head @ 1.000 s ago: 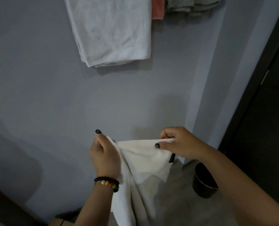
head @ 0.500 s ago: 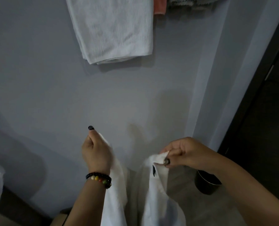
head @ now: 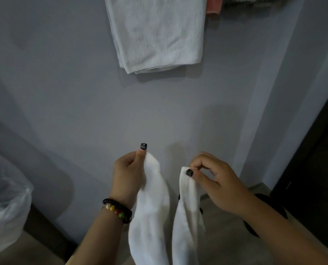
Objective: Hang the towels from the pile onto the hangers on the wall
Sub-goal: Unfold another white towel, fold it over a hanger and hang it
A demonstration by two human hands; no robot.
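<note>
Small white towel (head: 151, 213) pinched at two corners, hanging low in front of the wall (head: 63, 92).

Left hand (head: 127, 175) gripping one top corner between thumb and curled fingers, right hand (head: 215, 180) pinching the other with thumb and fingertips, so nothing let go on either side. Long axis hanging straight down from both grips, two soft limp strands with a gap between, lower end out of frame. Rail or hooks not visible, but up and slightly right going by the big crinkly white towel (head: 155, 33) already hung, plus a bit of pink towel (head: 214, 5) beside it. Right hand probably nearer the free spot, just a guess. Thin, smooth cloth, floppy, likely to slide off if draped unevenly.
</note>
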